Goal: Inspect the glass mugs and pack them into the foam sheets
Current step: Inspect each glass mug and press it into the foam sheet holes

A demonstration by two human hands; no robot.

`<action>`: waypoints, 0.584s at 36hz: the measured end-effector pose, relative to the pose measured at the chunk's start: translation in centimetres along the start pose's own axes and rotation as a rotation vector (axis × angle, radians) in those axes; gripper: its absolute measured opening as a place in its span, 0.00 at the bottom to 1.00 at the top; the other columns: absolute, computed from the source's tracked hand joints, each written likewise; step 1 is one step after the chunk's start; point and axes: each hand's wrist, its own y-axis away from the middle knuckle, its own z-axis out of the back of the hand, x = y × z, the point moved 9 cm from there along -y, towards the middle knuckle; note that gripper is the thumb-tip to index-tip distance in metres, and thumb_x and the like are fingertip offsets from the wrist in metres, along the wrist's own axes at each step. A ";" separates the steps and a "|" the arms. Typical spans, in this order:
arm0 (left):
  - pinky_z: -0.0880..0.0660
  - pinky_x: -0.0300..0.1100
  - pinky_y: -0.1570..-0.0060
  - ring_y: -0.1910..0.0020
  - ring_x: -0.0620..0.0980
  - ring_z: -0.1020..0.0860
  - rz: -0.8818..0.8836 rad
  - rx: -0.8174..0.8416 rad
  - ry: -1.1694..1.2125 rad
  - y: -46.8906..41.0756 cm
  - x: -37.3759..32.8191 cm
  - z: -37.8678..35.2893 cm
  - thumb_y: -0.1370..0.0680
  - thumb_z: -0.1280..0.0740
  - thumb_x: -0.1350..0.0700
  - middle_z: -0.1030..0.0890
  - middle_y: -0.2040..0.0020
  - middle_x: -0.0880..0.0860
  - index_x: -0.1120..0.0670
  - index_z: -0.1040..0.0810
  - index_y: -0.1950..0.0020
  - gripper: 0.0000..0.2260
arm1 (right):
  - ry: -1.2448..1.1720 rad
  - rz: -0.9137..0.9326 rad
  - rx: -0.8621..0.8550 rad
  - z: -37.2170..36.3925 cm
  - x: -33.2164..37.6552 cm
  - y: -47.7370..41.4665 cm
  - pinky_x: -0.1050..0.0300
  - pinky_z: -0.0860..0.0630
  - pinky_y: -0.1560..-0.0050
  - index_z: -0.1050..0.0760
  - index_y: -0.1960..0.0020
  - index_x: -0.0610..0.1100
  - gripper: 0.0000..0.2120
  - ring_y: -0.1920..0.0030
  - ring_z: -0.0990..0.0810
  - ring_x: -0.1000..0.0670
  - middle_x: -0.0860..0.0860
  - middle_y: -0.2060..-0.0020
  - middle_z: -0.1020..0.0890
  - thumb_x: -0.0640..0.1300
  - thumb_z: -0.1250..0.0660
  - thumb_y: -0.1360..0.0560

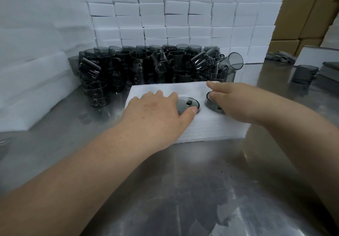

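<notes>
A white foam sheet (207,127) lies on the steel table in front of me. Two smoky grey glass mugs sit sunk in its round holes: one (189,103) in the middle hole, another (213,105) to its right. My left hand (157,112) lies flat on the foam, fingers spread, thumb at the rim of the middle mug. My right hand (236,101) rests over the right mug, thumb and fingertips at its rim, mostly hiding it. Behind the foam stands a pile of grey glass mugs (146,67), some tilted.
Stacked white foam blocks (174,15) form a wall at the back. Foam sheets (33,89) are piled at the left. A single grey mug (303,75) stands far right beside a white box (311,55). Cardboard boxes (302,15) fill the right corner.
</notes>
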 end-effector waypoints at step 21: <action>0.37 0.49 0.39 0.35 0.53 0.34 -0.009 -0.001 -0.003 -0.1 0.0 -0.3 0.30 0.60 0.34 0.31 0.34 0.54 0.48 0.35 0.32 0.33 | 0.263 0.009 0.136 -1.3 0.7 0.0 0.48 0.40 0.34 0.37 0.31 0.46 0.20 0.31 0.38 0.46 0.47 0.32 0.33 0.52 0.53 0.19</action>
